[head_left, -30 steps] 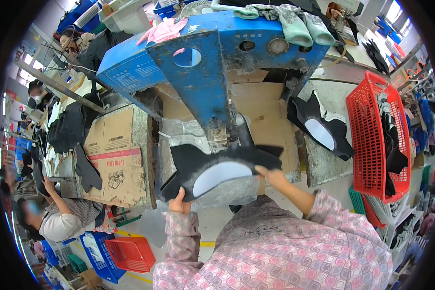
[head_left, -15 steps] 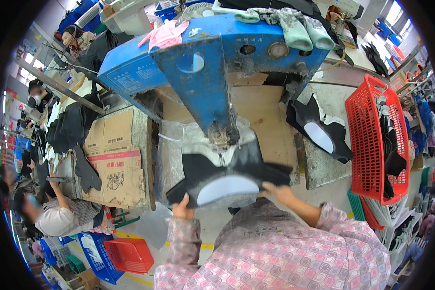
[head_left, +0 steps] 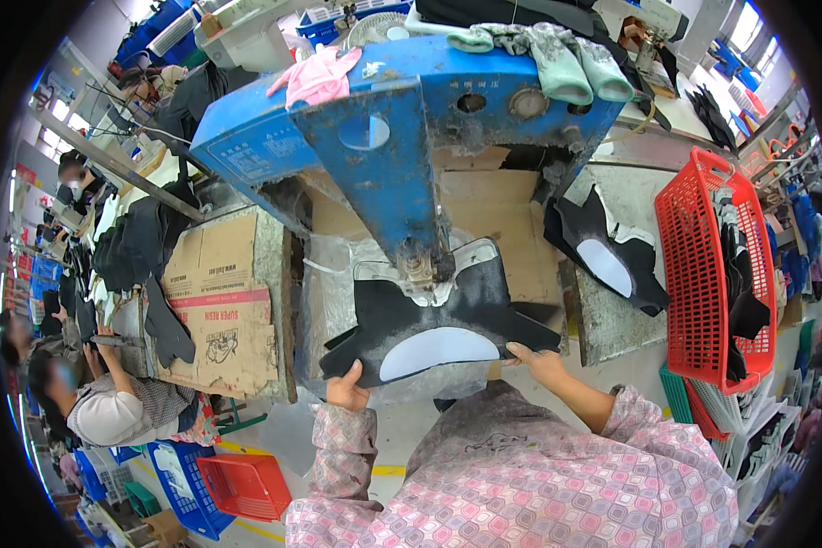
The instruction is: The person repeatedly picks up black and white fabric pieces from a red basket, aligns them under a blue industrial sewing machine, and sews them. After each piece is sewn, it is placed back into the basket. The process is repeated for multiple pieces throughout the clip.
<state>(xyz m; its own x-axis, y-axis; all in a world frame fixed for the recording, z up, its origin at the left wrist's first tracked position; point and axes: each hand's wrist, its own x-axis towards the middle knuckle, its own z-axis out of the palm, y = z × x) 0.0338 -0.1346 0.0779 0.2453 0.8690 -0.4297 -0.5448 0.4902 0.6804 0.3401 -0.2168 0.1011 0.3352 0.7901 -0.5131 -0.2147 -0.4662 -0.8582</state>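
Observation:
A flat black shoe upper [head_left: 397,318] with a pale oval patch [head_left: 440,353] on its near side lies spread under the head of the blue machine [head_left: 372,164]. Its white-trimmed far end meets the metal working tip [head_left: 422,265] at the bottom of the machine's arm. My left hand [head_left: 347,388] pinches the near left corner, thumb on top. At the near right edge, my right hand [head_left: 534,362] grips the same upper, thumb on top. Most of the fingers are hidden beneath it. A similar black upper [head_left: 603,247] rests on the side board to the right.
A red basket [head_left: 674,274] of black pieces stands at the far right. Cardboard [head_left: 219,320] covers the left side board. Gloves [head_left: 562,68] and a pink cloth [head_left: 318,78] lie atop the machine. A co-worker [head_left: 110,406] sits at left, near a red crate [head_left: 247,484].
The upper has shifted slightly to the right and lies flatter, with more of its black far part showing. Both hands keep their grip and moved right with it.

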